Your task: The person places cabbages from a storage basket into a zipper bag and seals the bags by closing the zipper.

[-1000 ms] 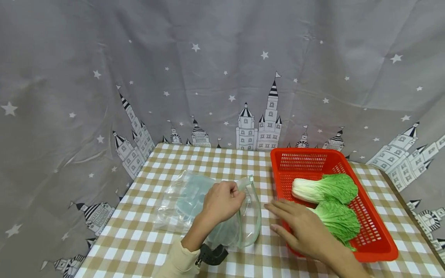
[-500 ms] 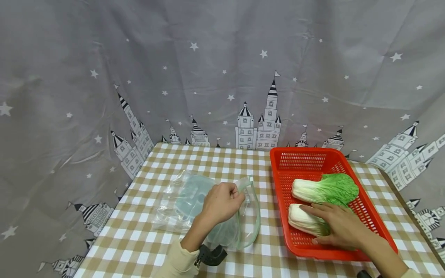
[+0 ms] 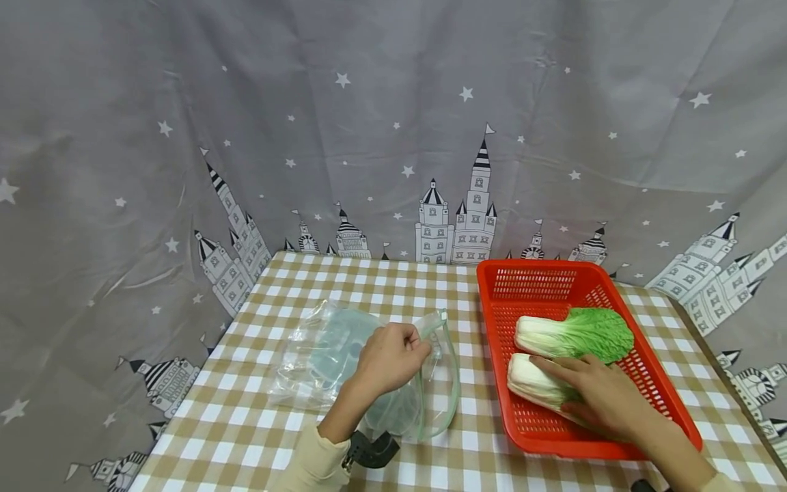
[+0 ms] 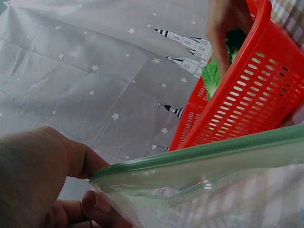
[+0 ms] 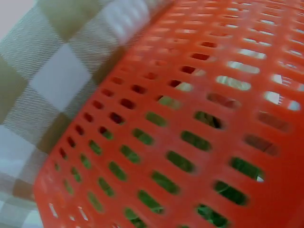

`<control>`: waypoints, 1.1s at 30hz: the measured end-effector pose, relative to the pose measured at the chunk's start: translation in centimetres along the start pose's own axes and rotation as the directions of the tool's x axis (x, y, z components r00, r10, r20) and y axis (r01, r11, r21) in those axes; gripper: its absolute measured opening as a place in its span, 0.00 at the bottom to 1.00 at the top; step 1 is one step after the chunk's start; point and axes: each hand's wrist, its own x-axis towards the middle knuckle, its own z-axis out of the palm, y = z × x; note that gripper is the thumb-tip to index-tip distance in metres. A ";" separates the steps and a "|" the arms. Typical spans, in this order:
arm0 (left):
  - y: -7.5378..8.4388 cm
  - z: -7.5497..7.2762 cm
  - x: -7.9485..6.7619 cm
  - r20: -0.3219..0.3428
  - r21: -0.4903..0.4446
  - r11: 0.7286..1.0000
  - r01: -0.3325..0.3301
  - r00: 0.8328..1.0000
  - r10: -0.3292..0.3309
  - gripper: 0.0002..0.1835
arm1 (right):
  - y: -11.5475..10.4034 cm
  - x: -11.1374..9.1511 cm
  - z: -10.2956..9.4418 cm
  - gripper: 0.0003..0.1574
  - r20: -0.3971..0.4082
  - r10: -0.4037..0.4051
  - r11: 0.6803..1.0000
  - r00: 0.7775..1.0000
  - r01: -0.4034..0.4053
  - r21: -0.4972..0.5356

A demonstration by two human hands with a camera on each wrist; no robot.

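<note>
My left hand (image 3: 390, 359) pinches the mouth edge of a clear zip bag (image 3: 439, 410) with a green seal strip, its mouth gaping toward the right. In the left wrist view the bag (image 4: 237, 190) stretches away from thumb and fingers. Inside the red basket (image 3: 501, 403) lie two napa cabbages. My right hand (image 3: 615, 403) grips the nearer napa cabbage (image 3: 535, 379) from above, hiding its leafy end. Beside it rests the farther napa cabbage (image 3: 590, 335), leaves to the right. Only the slotted basket wall (image 5: 190, 142) with green behind it fills most of the right wrist view.
More clear plastic with a pale green panel (image 3: 338, 348) lies flat left of my left hand. A checked cloth (image 3: 369, 277) covers the table. Behind it hangs a grey curtain (image 3: 344, 137) printed with castles and stars.
My right hand has moved right from the basket's left rim onto the nearer napa cabbage and taken hold of it. That cabbage has shifted slightly. My left hand keeps its pinch on the bag.
</note>
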 end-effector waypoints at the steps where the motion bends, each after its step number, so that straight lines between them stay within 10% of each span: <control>1: 0.0 0.0 0.0 0.001 -0.001 1.000 0.000 1.000 0.000 0.13 | -0.1 0.0 -0.3 0.53 -0.012 -0.003 1.000 1.000 0.003 -0.003; 21: -0.1 -0.4 -0.2 -0.007 -0.017 1.000 -0.010 1.000 0.009 0.14 | -4.3 1.0 -7.3 0.56 -0.084 -0.040 0.996 0.996 0.033 -0.077; 33: 0.1 -0.5 -0.5 -0.021 -0.055 0.998 -0.043 0.999 0.042 0.14 | -9.2 5.0 -6.6 0.50 -0.060 -0.178 0.983 0.982 0.176 -0.047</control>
